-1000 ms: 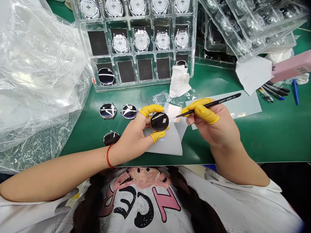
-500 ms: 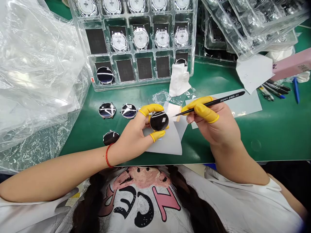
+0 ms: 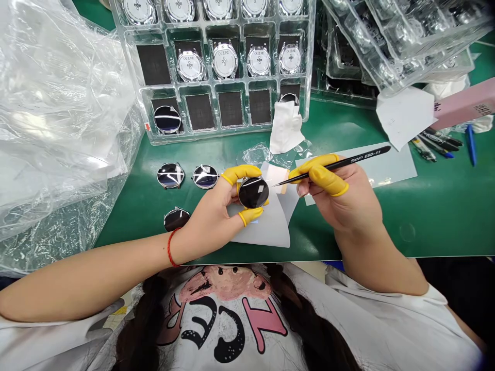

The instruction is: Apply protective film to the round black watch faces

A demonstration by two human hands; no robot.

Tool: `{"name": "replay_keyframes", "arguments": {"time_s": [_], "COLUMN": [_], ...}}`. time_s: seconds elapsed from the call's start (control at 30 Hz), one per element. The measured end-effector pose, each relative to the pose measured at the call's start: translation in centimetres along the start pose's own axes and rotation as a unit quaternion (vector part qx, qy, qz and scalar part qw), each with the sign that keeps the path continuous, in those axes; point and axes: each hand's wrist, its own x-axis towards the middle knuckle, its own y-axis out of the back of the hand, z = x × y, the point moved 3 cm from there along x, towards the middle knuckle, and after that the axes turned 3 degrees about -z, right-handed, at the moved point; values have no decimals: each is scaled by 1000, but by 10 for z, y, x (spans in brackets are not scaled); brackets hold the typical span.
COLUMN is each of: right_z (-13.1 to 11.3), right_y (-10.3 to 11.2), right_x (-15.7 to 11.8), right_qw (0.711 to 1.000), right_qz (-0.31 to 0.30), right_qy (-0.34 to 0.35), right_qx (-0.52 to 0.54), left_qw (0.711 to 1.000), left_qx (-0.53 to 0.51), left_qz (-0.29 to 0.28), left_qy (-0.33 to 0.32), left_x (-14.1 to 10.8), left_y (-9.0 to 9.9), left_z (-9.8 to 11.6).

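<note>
My left hand, with yellow finger cots on it, grips a round watch head by its edges, glossy dark face up. Between the yellow-covered fingers of my right hand is a pair of black tweezers marked ESD-11. Their thin tips point left, just short of the watch head's right edge. Beneath my left hand lie white paper sheets. Three more watch heads lie face up left of it: one watch head, a second one and a third partly behind my wrist.
A clear plastic tray at the back holds several watch heads, most back up. A white cloth hangs over its front right corner. Stacked trays, a pink box and pens stand right. Plastic bags cover the left.
</note>
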Motion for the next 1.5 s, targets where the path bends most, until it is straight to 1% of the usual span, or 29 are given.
{"name": "replay_keyframes", "arguments": {"time_s": [0.2, 0.57, 0.9, 1.03, 1.07, 1.1, 1.13, 1.2, 1.23, 1.27, 1.3, 1.37, 1.4, 1.43, 1.47, 1.5], "right_z": [0, 1, 1, 0, -1, -4, -7, -15, -19, -21, -20, -13, -8, -2, 2, 6], "right_y": [1, 1, 2, 2, 2, 2, 2, 0, -4, -11, -18, -33, -38, -42, -45, -47], "right_x": [-1, 0, -1, -1, -1, -3, -6, -14, -19, -23, -27, -34, -36, -36, -35, -33], "right_qw": [1000, 1000, 998, 996, 995, 992, 984, 955, 935, 910, 876, 785, 741, 707, 688, 677], "right_qz": [11, 7, 18, 31, 40, 54, 71, 85, 57, -1, -77, -231, -286, -321, -337, -347], "right_qy": [1, 5, 8, 37, 60, 97, 147, 263, 315, 358, 389, 416, 410, 394, 375, 356], "right_qx": [-15, 0, -53, -72, -67, -61, -64, -109, -154, -211, -275, -397, -448, -492, -522, -543], "left_qw": [1000, 1000, 1000, 1000, 1000, 1000, 1000, 1000, 1000, 999, 998, 986, 976, 964, 952, 941], "left_qx": [-2, -2, -12, -8, -10, -13, -15, -6, 8, 30, 61, 145, 193, 240, 283, 321], "left_qz": [1, 5, 4, -1, 0, 1, 1, 1, 1, 3, 8, 34, 51, 67, 80, 87], "left_qy": [3, -7, 14, 13, 16, 19, 19, 10, 2, -14, -32, -71, -83, -87, -81, -67], "left_x": [0, 0, 0, -1, -1, -1, -1, 0, 1, 3, 5, 11, 14, 16, 18, 18], "left_y": [0, 0, 0, 0, 0, -1, -1, 0, 1, 4, 8, 23, 33, 44, 57, 70], "left_z": [-1, -1, 1, 1, 0, 0, -1, -1, 0, 1, 4, 13, 19, 26, 32, 38]}}
